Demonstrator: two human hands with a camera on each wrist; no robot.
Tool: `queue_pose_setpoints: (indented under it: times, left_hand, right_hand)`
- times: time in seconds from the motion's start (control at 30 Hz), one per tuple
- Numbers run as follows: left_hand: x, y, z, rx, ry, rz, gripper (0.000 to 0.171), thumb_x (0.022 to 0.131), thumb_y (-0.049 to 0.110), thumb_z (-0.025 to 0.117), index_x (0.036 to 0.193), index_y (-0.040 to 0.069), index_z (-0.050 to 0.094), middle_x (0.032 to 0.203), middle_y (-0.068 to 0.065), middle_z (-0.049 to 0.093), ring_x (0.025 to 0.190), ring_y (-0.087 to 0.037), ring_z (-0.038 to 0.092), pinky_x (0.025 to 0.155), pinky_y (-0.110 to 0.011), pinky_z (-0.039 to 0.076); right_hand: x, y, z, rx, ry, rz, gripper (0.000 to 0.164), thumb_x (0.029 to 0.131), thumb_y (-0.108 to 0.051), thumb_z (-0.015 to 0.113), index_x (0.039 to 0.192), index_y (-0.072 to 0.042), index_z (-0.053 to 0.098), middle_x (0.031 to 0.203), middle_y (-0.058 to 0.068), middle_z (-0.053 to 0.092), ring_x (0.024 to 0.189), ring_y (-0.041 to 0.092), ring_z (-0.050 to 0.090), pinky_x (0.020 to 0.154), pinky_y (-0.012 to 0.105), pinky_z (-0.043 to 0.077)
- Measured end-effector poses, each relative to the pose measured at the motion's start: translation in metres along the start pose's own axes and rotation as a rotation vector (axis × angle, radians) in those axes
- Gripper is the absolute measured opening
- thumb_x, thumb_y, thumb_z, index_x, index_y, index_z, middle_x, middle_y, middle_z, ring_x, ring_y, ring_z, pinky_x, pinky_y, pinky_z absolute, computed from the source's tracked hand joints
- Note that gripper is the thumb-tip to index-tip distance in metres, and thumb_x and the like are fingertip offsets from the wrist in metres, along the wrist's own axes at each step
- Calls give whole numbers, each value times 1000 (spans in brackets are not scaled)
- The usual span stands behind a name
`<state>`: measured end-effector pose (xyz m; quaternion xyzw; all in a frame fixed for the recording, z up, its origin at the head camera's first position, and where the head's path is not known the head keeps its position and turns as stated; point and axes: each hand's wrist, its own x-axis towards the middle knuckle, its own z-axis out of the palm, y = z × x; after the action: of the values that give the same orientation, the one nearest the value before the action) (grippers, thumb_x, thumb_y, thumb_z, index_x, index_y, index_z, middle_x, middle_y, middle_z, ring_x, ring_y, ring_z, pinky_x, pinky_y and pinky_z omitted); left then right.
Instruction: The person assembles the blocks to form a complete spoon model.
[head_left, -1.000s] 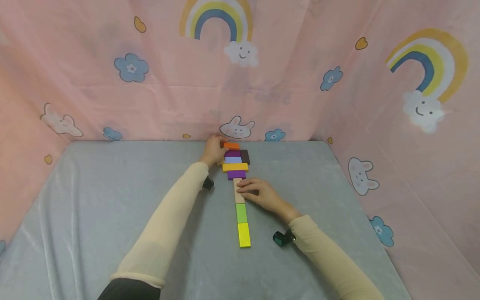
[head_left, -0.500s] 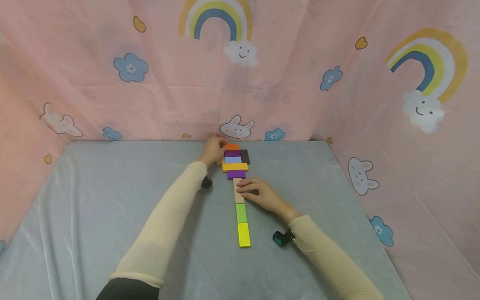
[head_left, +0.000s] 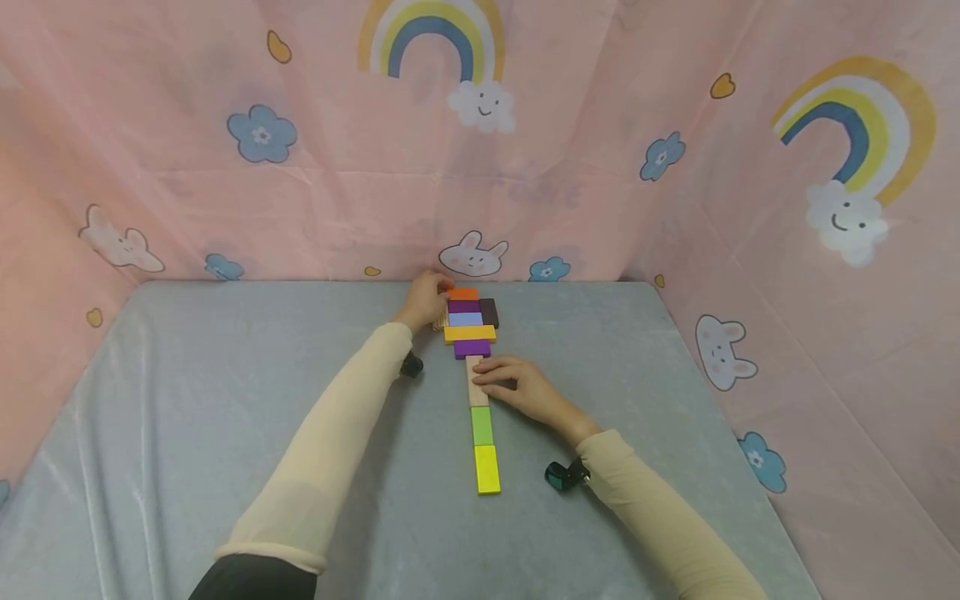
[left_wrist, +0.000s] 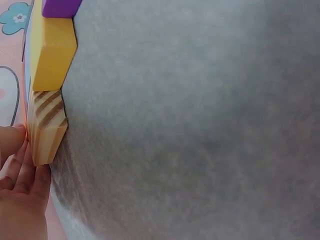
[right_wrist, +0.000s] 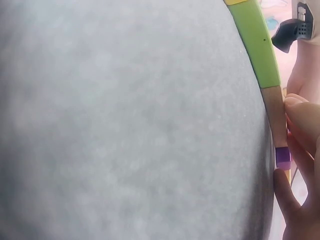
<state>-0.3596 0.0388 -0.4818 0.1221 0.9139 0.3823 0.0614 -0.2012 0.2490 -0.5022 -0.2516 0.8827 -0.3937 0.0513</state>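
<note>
At the far end of a line of wooden blocks, my left hand (head_left: 424, 298) pinches the left end of the orange block (head_left: 463, 294). Near its fingers in the left wrist view sits a striped natural-wood block (left_wrist: 49, 110). Below the orange one lie a dark purple block (head_left: 464, 307), a light blue block (head_left: 466, 319), a golden block (head_left: 470, 334) and a purple block (head_left: 472, 349). A dark brown block (head_left: 490, 312) flanks them on the right. My right hand (head_left: 525, 387) rests its fairly straight fingertips on a pale wooden block (head_left: 477, 395).
A green block (head_left: 482, 426) and a yellow block (head_left: 487, 469) continue the line toward me. Grey cloth (head_left: 225, 400) covers the table. A pink printed curtain (head_left: 570, 150) stands right behind the far edge and along the sides.
The orange block, raised a little a second ago, now sits lower against the dark purple one. My left hand has shifted slightly left; my right hand stays put.
</note>
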Motion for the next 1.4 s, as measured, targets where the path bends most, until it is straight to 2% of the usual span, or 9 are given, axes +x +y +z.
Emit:
queue_pose_setpoints:
  times: [0.33, 0.53, 0.7, 0.83, 1.13, 1.4]
  left_hand:
    - [-5, 1, -5, -6, -4, 19, 27, 99, 5, 53, 124, 1, 64, 128, -16, 61, 122, -30, 55, 112, -40, 43]
    - [-9, -3, -11, -54, 1, 37, 28, 99, 3, 51, 124, -1, 63, 127, -17, 60, 121, -30, 55, 110, -41, 45]
    - [-12, -11, -20, -45, 30, 99, 28, 99, 3, 52, 125, -1, 63, 126, -18, 61, 120, -31, 55, 108, -43, 46]
    - [-18, -18, -31, -19, 23, 147, 29, 99, 4, 53, 126, -1, 62, 127, -18, 61, 121, -32, 56, 108, -44, 47]
    - [-42, -32, -57, -5, -55, 231, 33, 98, 10, 56, 129, -2, 59, 127, -19, 59, 118, -33, 57, 106, -46, 47]
    - [-81, -41, -71, 30, -116, 268, 33, 99, 15, 59, 128, 1, 60, 129, -18, 61, 119, -32, 58, 105, -47, 48]
  right_hand:
    - [2, -1, 1, -3, -5, -5, 23, 93, -18, 69, 115, -17, 75, 128, -1, 67, 129, 23, 57, 113, 46, 44]
    - [3, 0, 2, -18, -14, 11, 24, 93, -19, 69, 115, -19, 75, 128, -2, 67, 129, 21, 57, 112, 45, 45]
    - [4, 1, 3, -15, -12, 4, 23, 93, -19, 69, 115, -18, 75, 129, -2, 67, 129, 21, 57, 113, 45, 44]
    - [4, 2, 2, -14, -7, -19, 23, 92, -18, 70, 115, -17, 75, 129, 0, 68, 128, 23, 58, 111, 46, 45]
    - [6, 5, -1, -16, -16, -15, 24, 93, -17, 68, 116, -16, 75, 130, 1, 67, 130, 24, 57, 113, 47, 43]
    - [4, 5, -4, -89, -44, -29, 26, 93, -17, 69, 118, -16, 74, 131, 1, 66, 129, 24, 57, 112, 46, 45]
